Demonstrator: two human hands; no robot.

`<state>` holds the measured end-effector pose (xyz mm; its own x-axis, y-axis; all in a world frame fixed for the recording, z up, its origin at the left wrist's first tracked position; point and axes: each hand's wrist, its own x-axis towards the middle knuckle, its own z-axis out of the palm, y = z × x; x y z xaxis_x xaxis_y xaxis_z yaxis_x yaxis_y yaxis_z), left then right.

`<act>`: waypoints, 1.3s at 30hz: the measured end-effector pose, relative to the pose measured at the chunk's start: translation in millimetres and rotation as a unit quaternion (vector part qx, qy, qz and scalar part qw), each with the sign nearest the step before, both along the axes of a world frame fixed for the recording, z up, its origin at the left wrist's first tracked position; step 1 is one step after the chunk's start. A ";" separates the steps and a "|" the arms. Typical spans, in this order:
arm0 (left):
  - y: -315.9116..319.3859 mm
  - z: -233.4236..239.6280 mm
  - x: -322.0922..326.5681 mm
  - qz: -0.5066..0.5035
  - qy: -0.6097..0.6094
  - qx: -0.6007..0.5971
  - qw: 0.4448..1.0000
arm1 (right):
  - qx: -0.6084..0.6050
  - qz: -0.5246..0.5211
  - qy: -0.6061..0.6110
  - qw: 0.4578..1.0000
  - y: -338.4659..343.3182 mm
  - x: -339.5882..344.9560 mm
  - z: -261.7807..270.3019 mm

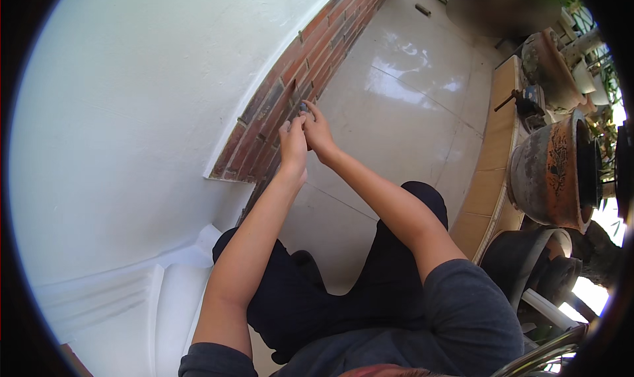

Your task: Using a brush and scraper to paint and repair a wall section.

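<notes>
A slim hand tool [303, 107] with a grey-blue part and a thin dark front end points at the brick band [317, 45] low on the wall. My right hand [318, 133] is wrapped around it, with the index finger stretched along its far side. Close against it, my left hand [293, 142] also grips the tool, fingers bent. Most of the handle is hidden by my hands, so the exact kind of tool cannot be told. Its tip is at or very near the brick face; contact is unclear.
White plaster wall [124, 104] rises on the left above the bricks. Glossy tiles cover the floor [396, 124]. Along the right, a tiled ledge [488, 184] borders large clay pots [540, 171] and a dark tool [530, 104]. A small cylindrical object [422, 10] lies farther off.
</notes>
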<state>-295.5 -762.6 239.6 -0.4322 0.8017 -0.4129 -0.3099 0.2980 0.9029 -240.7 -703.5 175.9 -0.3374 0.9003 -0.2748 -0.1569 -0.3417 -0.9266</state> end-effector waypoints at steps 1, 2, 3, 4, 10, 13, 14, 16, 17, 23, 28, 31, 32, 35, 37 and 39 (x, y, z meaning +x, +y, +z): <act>-0.5 0.9 -1.7 -0.010 -0.001 -0.015 1.000 | -0.002 -0.001 0.001 1.000 -2.1 -3.1 -0.3; -0.1 -0.9 -3.2 -0.011 0.000 -0.018 1.000 | -0.004 0.000 0.012 1.000 -3.9 -5.7 -0.5; -2.5 -3.8 -9.5 0.002 0.007 -0.014 1.000 | -0.007 0.005 0.026 1.000 -8.4 -12.3 0.0; 0.4 -4.1 -4.2 0.006 0.006 -0.007 1.000 | -0.008 -0.001 0.023 1.000 1.4 -7.7 -5.2; -0.4 -0.4 2.4 0.052 0.071 -0.026 0.996 | -0.049 0.006 0.074 0.996 39.7 9.4 -9.4; -5.1 10.5 -3.1 0.013 0.021 -0.045 0.999 | 0.017 0.006 0.012 1.000 1.2 -2.1 -15.3; -2.9 8.8 -3.3 0.012 0.019 -0.046 0.999 | 0.033 0.014 -0.009 0.999 -9.3 -4.0 -18.5; 3.0 9.4 -2.5 0.023 -0.026 -0.051 0.998 | 0.065 -0.004 -0.012 0.998 -8.8 -5.2 -18.9; 4.2 9.0 1.0 0.023 -0.028 -0.052 0.998 | 0.098 -0.023 -0.013 0.995 -5.4 -4.5 -18.5; 10.0 -20.3 0.9 0.044 0.096 -0.009 0.994 | 0.030 0.024 0.018 0.999 25.1 17.2 -6.7; 12.2 -1.6 9.5 0.004 0.000 -0.054 0.999 | 0.077 0.022 -0.023 0.996 5.7 12.8 -9.7; 18.4 -8.1 10.6 -0.021 0.024 0.019 0.999 | 0.048 0.013 0.018 0.999 29.9 18.2 -7.1; 16.5 -9.6 10.1 -0.022 0.027 0.019 0.999 | 0.031 0.033 0.027 0.999 32.4 20.2 -7.7; 14.3 -11.3 14.0 -0.053 0.024 0.026 0.998 | 0.044 0.033 0.018 0.998 11.4 12.8 -24.6; 10.2 -12.4 12.9 0.039 0.039 -0.033 0.998 | 0.068 0.022 0.006 0.997 -9.4 0.6 -26.2; 10.2 -5.3 5.9 0.023 0.021 -0.045 0.998 | 0.067 0.009 0.004 0.998 -17.0 -3.1 -27.0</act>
<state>-289.6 -752.4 234.3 -0.4863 0.7406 -0.4637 -0.2878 0.3653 0.8853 -243.8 -720.5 148.9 -0.3560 0.9223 -0.1502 -0.1588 -0.2181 -0.9629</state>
